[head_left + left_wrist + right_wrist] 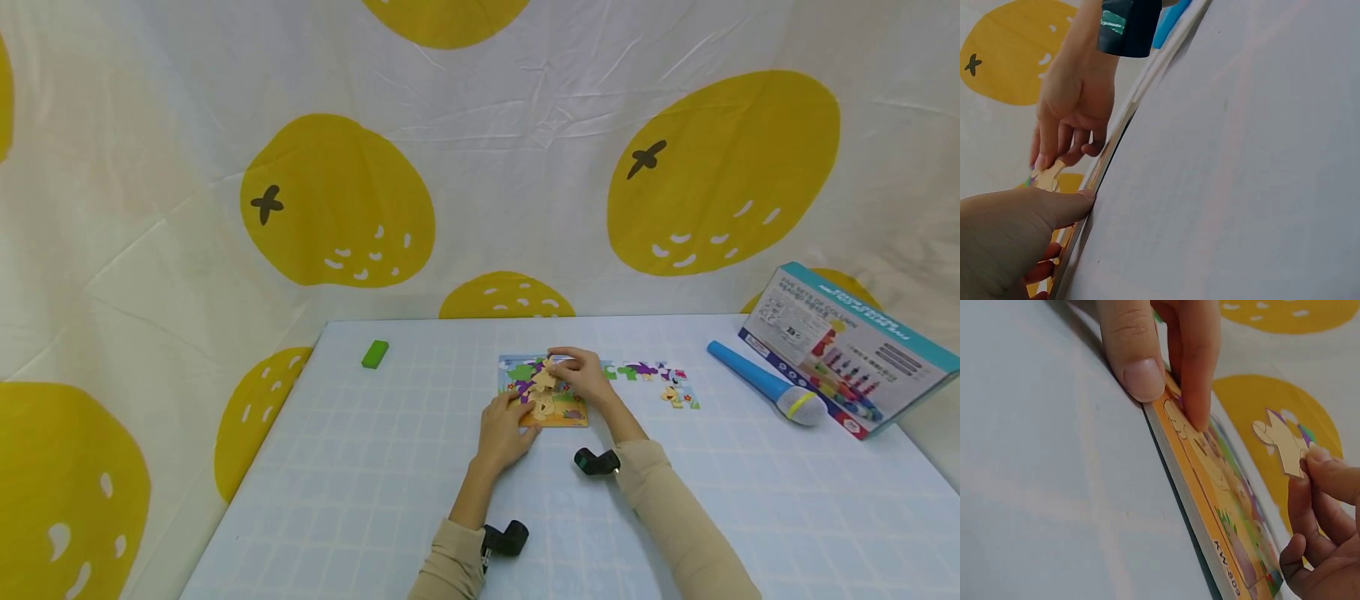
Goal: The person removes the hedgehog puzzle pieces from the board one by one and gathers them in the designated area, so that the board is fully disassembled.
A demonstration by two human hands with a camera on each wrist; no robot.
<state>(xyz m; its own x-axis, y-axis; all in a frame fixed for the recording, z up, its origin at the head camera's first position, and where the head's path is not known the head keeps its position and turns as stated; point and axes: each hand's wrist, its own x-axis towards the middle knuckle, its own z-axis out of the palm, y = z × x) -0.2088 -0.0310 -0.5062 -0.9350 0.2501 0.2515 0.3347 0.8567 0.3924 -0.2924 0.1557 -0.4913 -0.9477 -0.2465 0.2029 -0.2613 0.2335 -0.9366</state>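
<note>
A flat jigsaw puzzle board [573,415] with a colourful cartoon picture lies on the table; "KW-809" is printed along its orange border in the right wrist view. My left hand [502,432] holds the board at its near left corner, thumb at the near edge and a fingertip on the picture. Above the board, my right hand [587,377] pinches a cream puzzle piece [1286,445] with purple and green bits between thumb and fingers. The piece is tilted and apart from the board in the right wrist view. Part of the picture is hidden by both hands.
Several loose puzzle pieces [643,372] lie right of the board. Farther right are a blue toy microphone [757,379] and a large printed box [840,350]. A green block [375,354] lies at the back left. A printed curtain [517,208] hangs behind the table.
</note>
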